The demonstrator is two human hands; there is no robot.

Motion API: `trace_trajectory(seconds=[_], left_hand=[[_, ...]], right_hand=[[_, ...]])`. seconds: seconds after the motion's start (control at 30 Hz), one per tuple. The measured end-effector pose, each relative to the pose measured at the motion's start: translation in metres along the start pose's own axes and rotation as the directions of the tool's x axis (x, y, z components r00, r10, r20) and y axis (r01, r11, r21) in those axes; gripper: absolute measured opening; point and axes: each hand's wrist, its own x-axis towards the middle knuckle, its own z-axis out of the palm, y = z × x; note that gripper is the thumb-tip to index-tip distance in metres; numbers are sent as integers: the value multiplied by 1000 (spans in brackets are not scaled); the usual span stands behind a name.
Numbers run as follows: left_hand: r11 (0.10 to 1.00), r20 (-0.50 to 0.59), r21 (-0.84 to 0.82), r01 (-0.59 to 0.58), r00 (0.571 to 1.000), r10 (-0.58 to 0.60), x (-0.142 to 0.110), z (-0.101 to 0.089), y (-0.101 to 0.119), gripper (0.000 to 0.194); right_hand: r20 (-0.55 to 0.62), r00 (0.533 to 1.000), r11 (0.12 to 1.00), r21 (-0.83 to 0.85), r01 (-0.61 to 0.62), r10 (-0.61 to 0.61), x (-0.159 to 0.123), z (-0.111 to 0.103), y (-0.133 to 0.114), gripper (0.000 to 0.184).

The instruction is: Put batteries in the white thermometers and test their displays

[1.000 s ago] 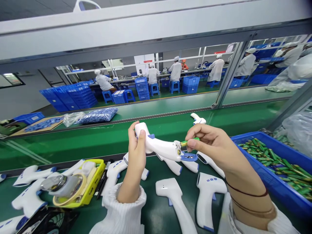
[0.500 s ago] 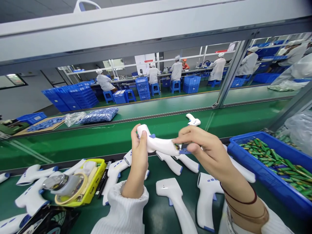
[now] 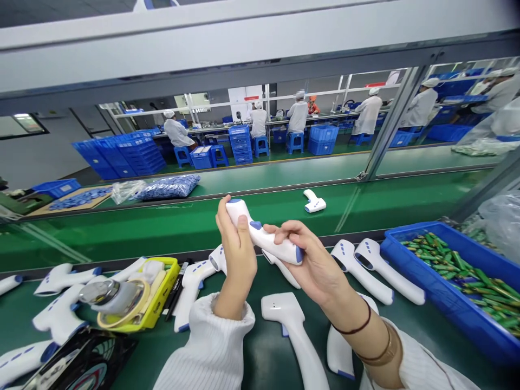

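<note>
Both hands hold one white infrared thermometer (image 3: 266, 241) with a blue trigger, tilted above the bench. My left hand (image 3: 235, 244) is wrapped round its head end, thumb along the near side. My right hand (image 3: 312, 265) grips the handle from below, its fingers curled over the top near the blue end cap (image 3: 299, 254), which sits flush on the handle. Below lies another thermometer (image 3: 290, 325) on the green bench, and one more (image 3: 340, 352) is partly covered by my right wrist. Two others (image 3: 365, 271) lie to the right.
At right stands a blue bin (image 3: 400, 230) of green cylindrical batteries. A yellow tray (image 3: 162, 292) with a bottle and tape is left, beside a black fan (image 3: 81, 363) and several thermometers. Beyond, the green conveyor (image 3: 260, 214) carries a thermometer (image 3: 314, 202). Co-workers sit or stand farther back.
The blue end cap hung open with the handle's inside showing; now it is closed on the handle. My right hand has shifted round the handle. The thermometer on the conveyor has moved left.
</note>
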Motion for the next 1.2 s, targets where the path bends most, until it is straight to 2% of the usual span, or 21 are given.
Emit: trace_trajectory(seconds=[0.1,0.13,0.17,0.2,0.23,0.27,0.3,0.33,0.37,0.47,0.53,0.67,0.8,0.9,0.97,1.07,1.13,1.2], left_hand=[[999,47,27,23,999,-24,6,-1,-10,46],[997,105,61,39,993,-46,10,-3,-16,46],[990,202,132,50,976,-76,14,-5,-22,47],[973,323,226,43,939,-117,17,-7,-29,47],[946,442,323,15,882,-165,21,-10,-36,47],[914,540,406,-27,814,-216,23,-12,-43,47],[882,607,466,-68,750,-263,25,-13,-50,47],[857,645,506,-95,702,-303,26,-14,-56,48],[839,657,534,-106,675,-334,25,-13,-61,49],[781,642,614,-117,649,-408,21,-8,-70,52],[748,635,650,-136,638,-436,18,-5,-72,54],[739,644,654,-160,630,-434,16,-1,-67,52],[776,646,608,-170,674,-358,16,2,-59,54],[786,615,591,-182,732,-293,15,5,-51,70],[843,619,499,-204,764,-182,13,7,-43,79],[962,618,200,-185,785,23,8,4,-21,72],[987,588,62,-146,805,82,4,0,-3,64],[993,557,-7,-118,825,102,-2,-4,14,60]], right_hand=[[10,1000,993,-117,-5,7,11,-9,-11,18],[29,1000,973,-231,0,7,20,-16,-16,25],[44,999,911,-412,15,3,31,-27,-21,30],[48,999,791,-611,34,-5,45,-40,-26,32],[43,999,584,-810,52,-29,61,-56,-30,32],[40,998,279,-959,49,-38,77,-74,-33,29],[12,999,156,-988,19,-46,93,-92,-34,25],[-12,998,84,-996,-7,-60,108,-111,-35,22],[-29,997,22,-999,-28,-71,120,-129,-35,18],[-44,994,-73,-996,-51,-99,143,-172,-33,4],[-29,994,-96,-995,-39,-104,148,-188,-32,10],[-4,996,-54,-998,-8,-90,153,-195,-32,18],[-45,993,68,-997,-38,-105,156,-172,-33,20],[-92,993,223,-972,-72,-77,145,-137,-34,36],[-88,996,349,-934,-80,-6,128,-108,-34,44],[-49,994,520,-850,-91,94,95,-63,-35,59],[-33,992,676,-729,-105,119,74,-39,-35,62],[-22,997,817,-572,-78,80,57,-22,-34,58]])
